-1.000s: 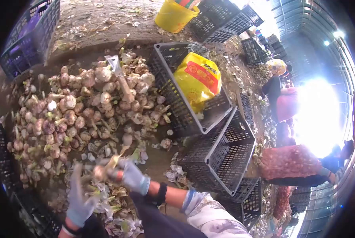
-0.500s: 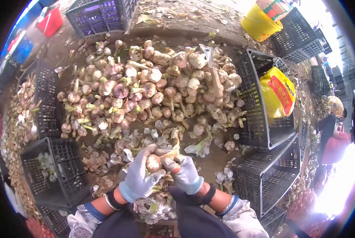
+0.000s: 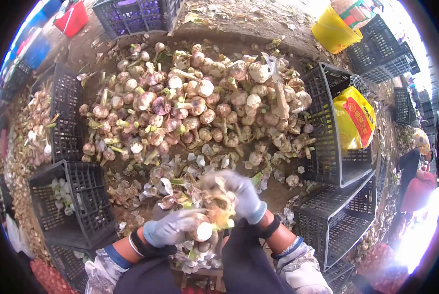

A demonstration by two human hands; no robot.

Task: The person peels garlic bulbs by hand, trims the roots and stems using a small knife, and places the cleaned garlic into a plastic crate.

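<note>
In my left hand (image 3: 173, 228), low in front of my knees, the gloved fingers are closed around a garlic bulb (image 3: 201, 230), its pale cut face showing. My gloved right hand (image 3: 241, 193) is just above and to the right, smeared by motion. Papery garlic skins (image 3: 220, 200) are at its fingertips and between the two hands. Whether the fingers grip them is blurred. Beyond my hands lies a wide heap of garlic bulbs (image 3: 180, 105) with stems. A knife with a wooden handle (image 3: 281, 101) rests on the heap's right side.
Black crates flank the heap: an upper right crate (image 3: 322, 132) with a yellow bag (image 3: 354, 117), a lower right crate (image 3: 310, 235), and a left crate (image 3: 89, 206) with some pale bulbs inside. A yellow bucket (image 3: 334, 34) stands behind. Another person (image 3: 410, 169) is at far right.
My right hand has moved up and away from the bulb, from a pinch at its stem. My left hand has lowered and turned the bulb. The view has shifted slightly.
</note>
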